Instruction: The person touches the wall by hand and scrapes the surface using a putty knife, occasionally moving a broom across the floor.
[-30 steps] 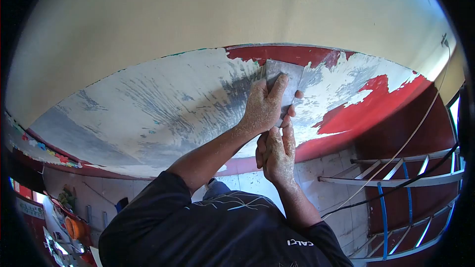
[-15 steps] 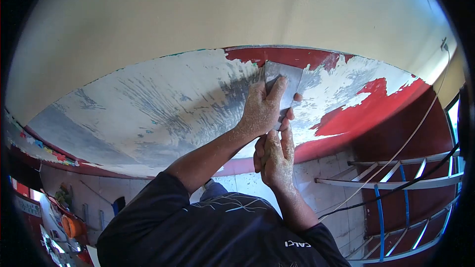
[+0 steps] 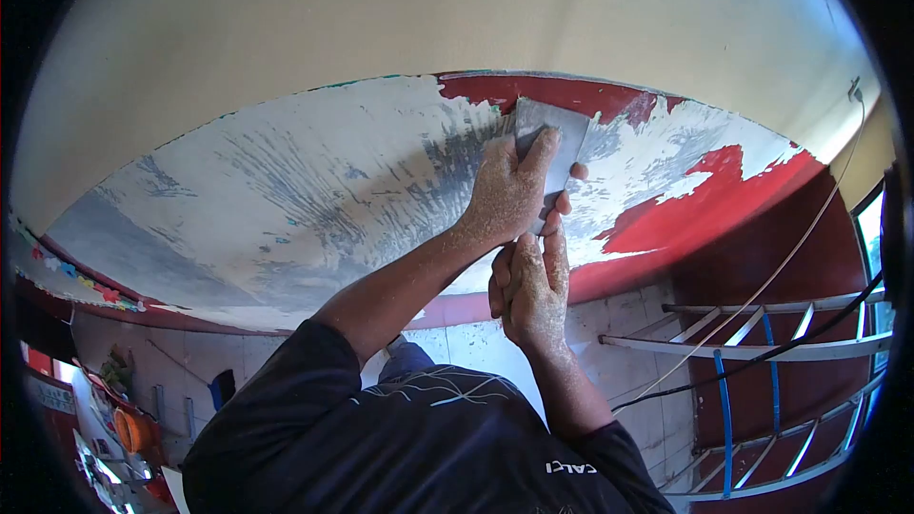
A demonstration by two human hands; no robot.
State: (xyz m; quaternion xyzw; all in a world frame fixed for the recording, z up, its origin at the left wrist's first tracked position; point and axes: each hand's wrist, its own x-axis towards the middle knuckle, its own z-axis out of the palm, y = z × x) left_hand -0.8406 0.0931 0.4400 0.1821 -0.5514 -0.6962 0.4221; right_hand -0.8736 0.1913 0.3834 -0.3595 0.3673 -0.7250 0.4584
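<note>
A wide metal scraper lies against the wall, its blade edge at the lower border of a red paint strip. My left hand, coated in pale dust, grips the blade, thumb pressed on its face; fingertips show past the blade's right edge. Below it, my right hand, also dusty, is closed around the scraper's lower end, where the handle is hidden. Around the blade, the stripped wall band shows white and grey streaks. More red paint with ragged edges covers the right side.
Cream wall rises above the band. A metal ladder with blue braces lies at the lower right, crossed by a hanging cable. Pale floor tiles show below. An orange container and clutter are at lower left.
The wall and both hands sit slightly higher in view, as the camera has tilted. Against the red strip, the scraper has barely shifted. Both hands keep their grip.
</note>
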